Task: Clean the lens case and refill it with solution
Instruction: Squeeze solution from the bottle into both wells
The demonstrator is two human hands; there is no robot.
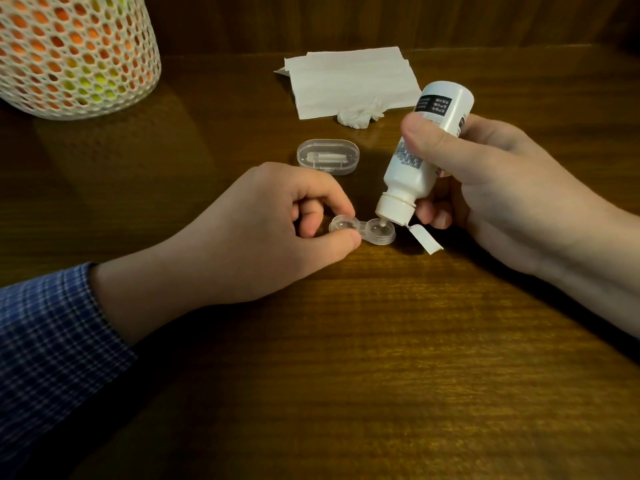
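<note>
the lens case [362, 231] lies on the wooden counter [381, 341] at the centre of the frame, a clear two-well piece with both wells uncapped. the left hand [263, 233] comes in from the lower left in a blue checked sleeve [52, 341], its fingers [334, 199] pinched narrow on the left well, thumb on the near rim. the right hand [502, 188], entering from the right edge, has its fingers wrapped around a white solution bottle [420, 154] tipped nozzle-down, the tip inside the right well. the bottle's flip cap [426, 240] hangs open just right of the case. just above the left hand sits a clear oval lid [328, 156], apart from the case. higher up, centre top, lies a flat white tissue [349, 81] with a crumpled wad [360, 116] at its near edge. a white mesh container [76, 53] with orange and yellow showing through fills the upper left corner.
</note>
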